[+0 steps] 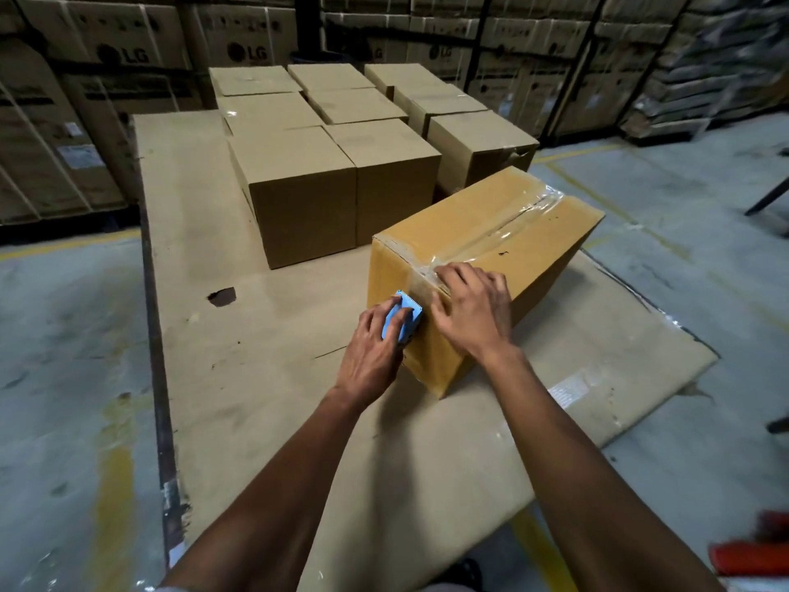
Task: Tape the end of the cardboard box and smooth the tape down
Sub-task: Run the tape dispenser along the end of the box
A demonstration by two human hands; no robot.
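The box (482,267) lies on flattened cardboard (264,378). Left hand (375,348) grips the blue dispenser (403,320) against its near end; right hand (474,309) presses flat on the tape (491,237). Stiff box, slick thin tape: hold by the corner

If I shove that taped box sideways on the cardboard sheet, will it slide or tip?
The taped box will probably slide: it lies long and low, flat on the cardboard sheet. Its walls look stiff and square, so it should hold its shape. Weight cannot be told; the right hand pressing on it would resist a shove.
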